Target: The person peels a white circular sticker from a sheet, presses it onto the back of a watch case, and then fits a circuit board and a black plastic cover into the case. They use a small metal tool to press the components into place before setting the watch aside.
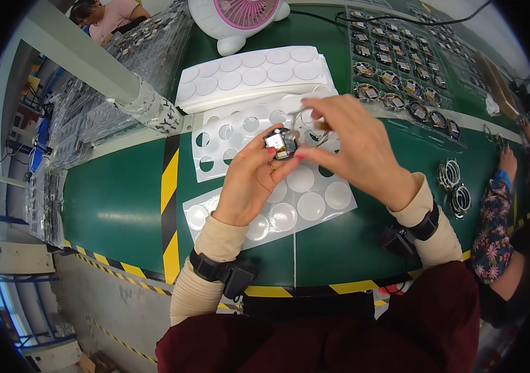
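Note:
My left hand (240,181) pinches a small dark electronic module (281,143) with a shiny silver square on it, held up over the middle of the bench. Close against its right side, my right hand (364,146) grips a thin silver metal ring (295,122) between thumb and fingers. Whether the ring touches the module I cannot tell. Beneath both hands lie a white sheet of round stickers (283,217) and, farther back, a white backing sheet (205,173) with round holes. Behind these is a stack of round-sticker sheets (252,64).
A white-and-pink fan (245,15) stands at the back. Clear trays of round modules (395,71) fill the back right. Several metal rings (449,175) lie on the right, near a co-worker's hand (508,163). A post (144,102) and stacked clear trays (125,74) stand left.

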Tool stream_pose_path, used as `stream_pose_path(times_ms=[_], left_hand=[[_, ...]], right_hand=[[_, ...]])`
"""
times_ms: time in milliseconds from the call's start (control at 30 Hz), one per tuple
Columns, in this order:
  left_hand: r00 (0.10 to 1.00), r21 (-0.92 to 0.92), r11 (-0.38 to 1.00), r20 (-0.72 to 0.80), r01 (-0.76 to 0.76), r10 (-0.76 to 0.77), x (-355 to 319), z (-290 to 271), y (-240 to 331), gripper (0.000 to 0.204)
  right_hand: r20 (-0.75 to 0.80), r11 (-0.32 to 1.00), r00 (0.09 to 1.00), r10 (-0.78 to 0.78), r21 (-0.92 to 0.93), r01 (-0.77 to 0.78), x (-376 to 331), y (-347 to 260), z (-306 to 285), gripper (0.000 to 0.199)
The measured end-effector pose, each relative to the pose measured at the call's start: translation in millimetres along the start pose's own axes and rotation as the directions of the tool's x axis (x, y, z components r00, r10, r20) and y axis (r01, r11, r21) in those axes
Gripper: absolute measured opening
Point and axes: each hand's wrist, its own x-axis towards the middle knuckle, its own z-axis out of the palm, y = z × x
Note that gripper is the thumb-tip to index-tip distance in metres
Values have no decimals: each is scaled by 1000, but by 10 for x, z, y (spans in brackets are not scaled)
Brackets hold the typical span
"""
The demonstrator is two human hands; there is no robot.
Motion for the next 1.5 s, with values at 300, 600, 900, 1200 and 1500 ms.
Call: stream_pose_path(times_ms=[300, 600, 900, 1200, 1500], left_hand=[[992, 312, 950, -111, -27, 65, -77, 133, -109, 32], [962, 365, 929, -223, -66, 157, -62, 44, -125, 14], [963, 306, 951, -238, -48, 125, -67, 68, -93, 16], [962, 287, 957, -242, -51, 124, -90, 81, -71, 15], [968, 293, 955, -224, -49, 118, -116, 93, -65, 12]], right_hand=[[69, 991, 993, -99, -85, 105, -130, -158, 207, 56], [70, 998, 996, -54, 44, 51, -183, -205, 259, 58], [110, 990, 994, -10, 142, -6, -150, -194, 234, 57], [147, 987, 989, 5, 160, -28, -161, -212, 204, 57], [134, 990, 991, 9, 138, -27, -168, -213, 212, 57]])
